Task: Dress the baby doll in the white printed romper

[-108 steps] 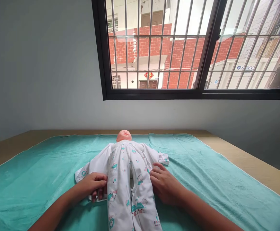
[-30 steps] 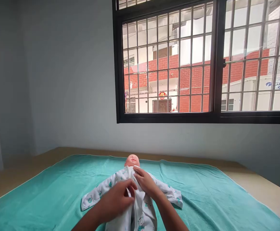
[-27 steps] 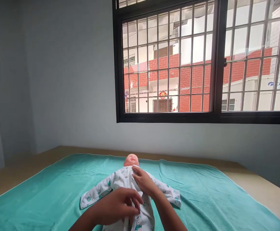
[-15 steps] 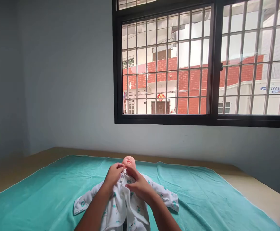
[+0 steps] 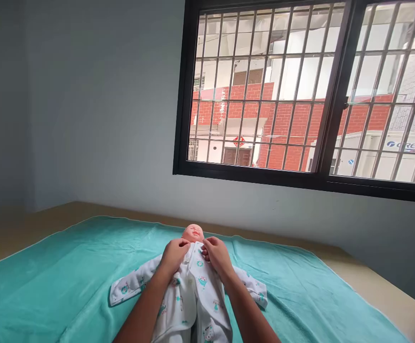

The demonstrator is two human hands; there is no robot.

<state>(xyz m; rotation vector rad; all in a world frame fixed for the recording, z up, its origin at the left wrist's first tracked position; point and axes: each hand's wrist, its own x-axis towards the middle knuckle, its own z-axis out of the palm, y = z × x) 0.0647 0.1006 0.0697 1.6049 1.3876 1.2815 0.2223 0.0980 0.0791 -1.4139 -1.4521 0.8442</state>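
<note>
Although the white printed fabric garment (image 5: 207, 288) is laid over the pink plastic doll (image 5: 193, 232) on teal cloth (image 5: 79, 269), its front is still unfastened, the collar (image 5: 196, 246) pinched by left hand (image 5: 173, 256) and right hand (image 5: 219, 256).

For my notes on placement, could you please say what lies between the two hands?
The upper front of the baby suit lies between left hand and right hand in the head view.

A barred, black-framed window (image 5: 335, 90) is set in the grey wall (image 5: 107, 109) above what seems a wooden table (image 5: 382, 291).
</note>
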